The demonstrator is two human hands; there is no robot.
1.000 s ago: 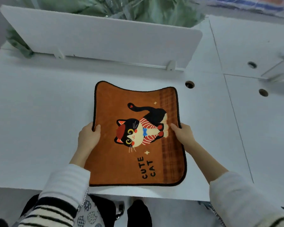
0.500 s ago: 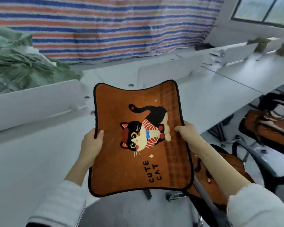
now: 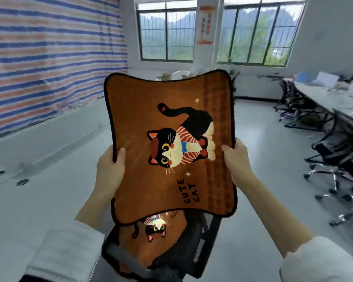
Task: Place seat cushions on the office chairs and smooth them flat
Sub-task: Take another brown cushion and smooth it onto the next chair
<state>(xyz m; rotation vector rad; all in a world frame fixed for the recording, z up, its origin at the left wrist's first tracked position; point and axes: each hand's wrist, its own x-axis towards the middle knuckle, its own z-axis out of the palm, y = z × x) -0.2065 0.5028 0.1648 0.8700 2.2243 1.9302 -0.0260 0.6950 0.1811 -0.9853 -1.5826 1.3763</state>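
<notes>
I hold an orange seat cushion [image 3: 143,123] with a black-and-white cat and the words "CUTE CAT" up in the air in front of me. My left hand [image 3: 110,169] grips its left edge and my right hand [image 3: 235,159] grips its right edge. Right below it stands a black office chair [image 3: 194,247] whose seat carries a second orange cat cushion [image 3: 157,237], partly hidden by the one I hold.
A white desk [image 3: 39,190] runs along my left, with a striped tarp [image 3: 49,53] behind it. More black office chairs [image 3: 338,151] and a long desk [image 3: 330,96] line the right side. Grey floor [image 3: 263,149] lies ahead, windows at the back.
The cushion came up off the white desk, held by both hands. My view swung right from the desk to the open room, and the chair with a cushion is now below.
</notes>
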